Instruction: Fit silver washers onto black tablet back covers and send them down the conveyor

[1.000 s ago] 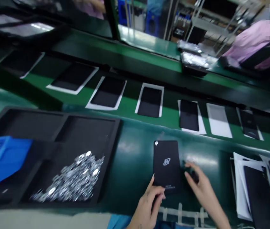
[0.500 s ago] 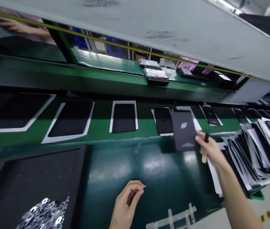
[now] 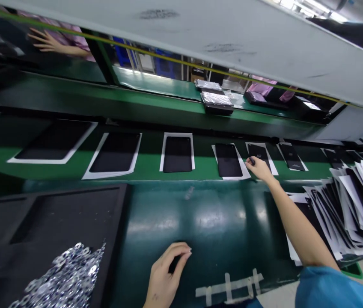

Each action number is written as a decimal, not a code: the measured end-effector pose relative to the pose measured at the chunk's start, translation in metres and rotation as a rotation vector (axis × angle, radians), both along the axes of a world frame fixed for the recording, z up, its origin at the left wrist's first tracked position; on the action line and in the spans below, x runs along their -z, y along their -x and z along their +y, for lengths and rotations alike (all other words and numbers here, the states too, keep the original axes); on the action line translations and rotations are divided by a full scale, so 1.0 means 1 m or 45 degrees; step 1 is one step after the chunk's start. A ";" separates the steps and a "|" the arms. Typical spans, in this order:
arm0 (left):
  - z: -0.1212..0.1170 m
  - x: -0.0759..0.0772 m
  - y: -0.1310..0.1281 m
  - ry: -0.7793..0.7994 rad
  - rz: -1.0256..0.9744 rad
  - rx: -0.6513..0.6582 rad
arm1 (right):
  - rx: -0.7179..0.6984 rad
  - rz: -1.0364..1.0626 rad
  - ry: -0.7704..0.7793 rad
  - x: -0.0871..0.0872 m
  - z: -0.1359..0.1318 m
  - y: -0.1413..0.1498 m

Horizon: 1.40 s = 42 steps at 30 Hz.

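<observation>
My right hand [image 3: 260, 168] reaches over the conveyor, closed around a dark pen-like tool [image 3: 252, 161] whose end shows at the fingers. Beside and partly behind this hand, a black tablet-like panel [image 3: 259, 151] with a pale logo lies on a white sheet [image 3: 272, 164]. Just left of it another black panel [image 3: 228, 160] rests on its own sheet. My left hand [image 3: 165, 273] is low over the dark green worktop [image 3: 213, 239], thumb and forefinger pinched together. Whatever sits at those fingertips is too small to make out.
More black panels [image 3: 178, 155] on white sheets line the green belt [image 3: 149, 160]. A black tray [image 3: 75, 214] at left holds a heap of small shiny metal rings [image 3: 72, 273]. Stacked panels and sheets [image 3: 338, 209] stand right. A shelf [image 3: 200, 25] hangs overhead; a co-worker's hand [image 3: 46, 42] is beyond.
My right hand has moved forward and laid the black panel it held onto the white sheet. My left hand stays pinched in nearly the same place. The view has shifted slightly.
</observation>
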<state>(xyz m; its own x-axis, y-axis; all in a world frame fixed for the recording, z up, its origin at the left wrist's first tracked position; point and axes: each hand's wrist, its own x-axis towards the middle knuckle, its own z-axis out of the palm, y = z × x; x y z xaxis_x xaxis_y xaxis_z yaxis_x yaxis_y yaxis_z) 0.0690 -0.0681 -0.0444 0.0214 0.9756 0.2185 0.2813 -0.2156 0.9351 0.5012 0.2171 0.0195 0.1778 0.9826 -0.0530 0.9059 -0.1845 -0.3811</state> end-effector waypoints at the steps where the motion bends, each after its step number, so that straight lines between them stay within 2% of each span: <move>1: 0.001 -0.001 0.000 -0.019 -0.002 0.004 | -0.020 -0.008 0.030 0.009 0.002 0.012; 4: 0.002 -0.003 -0.002 -0.029 -0.015 -0.022 | 0.007 -0.056 0.082 0.026 0.012 0.039; 10: 0.009 -0.006 -0.008 -0.064 -0.034 -0.017 | -0.024 -0.060 0.082 0.029 0.047 0.079; 14: 0.009 -0.008 -0.008 -0.085 -0.046 -0.023 | -0.002 0.042 0.007 0.025 0.063 0.107; 17: 0.008 -0.007 -0.008 -0.064 -0.012 -0.035 | 0.024 0.148 -0.071 0.008 0.061 0.113; 20: 0.007 -0.005 -0.009 -0.035 -0.011 -0.013 | -0.006 0.260 -0.233 -0.028 0.039 0.103; 23: 0.007 -0.006 -0.010 -0.012 -0.047 -0.039 | -0.162 0.307 -0.476 -0.077 -0.012 0.092; 25: 0.007 -0.008 -0.010 0.010 -0.072 -0.034 | -0.377 0.203 -0.571 -0.104 -0.058 0.095; 27: 0.009 -0.009 -0.008 0.036 -0.090 -0.009 | -0.715 0.073 -0.524 -0.115 -0.106 0.111; 29: 0.014 -0.010 -0.004 0.060 -0.096 0.004 | -1.044 -0.043 -0.396 -0.107 -0.149 0.140; 32: 0.025 -0.013 0.009 0.078 -0.059 -0.024 | -1.360 -0.218 -0.105 -0.071 -0.192 0.194; 34: 0.033 -0.019 0.020 0.081 0.026 -0.065 | -1.488 -0.271 0.119 -0.046 -0.203 0.223; 36: 0.039 -0.027 0.031 0.094 0.130 -0.109 | -1.543 -0.229 0.273 -0.030 -0.202 0.237; 38: 0.043 -0.036 0.040 0.131 0.214 -0.119 | -1.482 -0.026 0.307 -0.024 -0.189 0.235; 39: 0.046 -0.040 0.043 0.155 0.245 -0.102 | -1.396 0.161 0.302 -0.023 -0.179 0.228; 40: 0.049 -0.043 0.044 0.178 0.268 -0.072 | -1.263 0.400 0.294 -0.023 -0.166 0.219; 42: 0.059 -0.047 0.042 0.215 0.292 0.004 | -0.881 0.976 0.255 -0.018 -0.139 0.196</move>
<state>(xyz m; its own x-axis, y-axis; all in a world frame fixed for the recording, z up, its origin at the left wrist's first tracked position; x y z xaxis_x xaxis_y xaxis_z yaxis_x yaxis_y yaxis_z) 0.0267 -0.0088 0.0030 0.0543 0.9976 0.0421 0.4893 -0.0634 0.8698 0.3051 0.0779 0.0377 -0.5686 0.8180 -0.0866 0.3673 0.1582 -0.9166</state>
